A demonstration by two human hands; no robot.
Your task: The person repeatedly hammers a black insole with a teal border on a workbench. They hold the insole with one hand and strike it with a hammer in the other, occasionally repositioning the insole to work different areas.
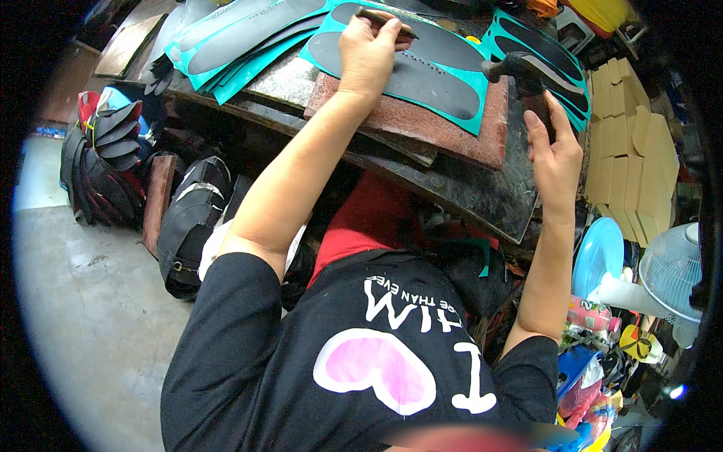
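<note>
My left hand pinches a dark, slim metal punch, held aslant over a teal sheet. Black sole-shaped pieces lie on that sheet, and a row of small marks runs along one of them. Under the sheet is a reddish slab on the workbench. To the right, my right hand is wrapped round the handle of a hammer. The hammer's dark head is raised beside the sheet's right end, apart from the punch.
More teal sheets with black shapes are stacked at the left, others at the right. Cream cartons, a fan and a blue basin stand right. Bundled black pieces sit on the floor at left.
</note>
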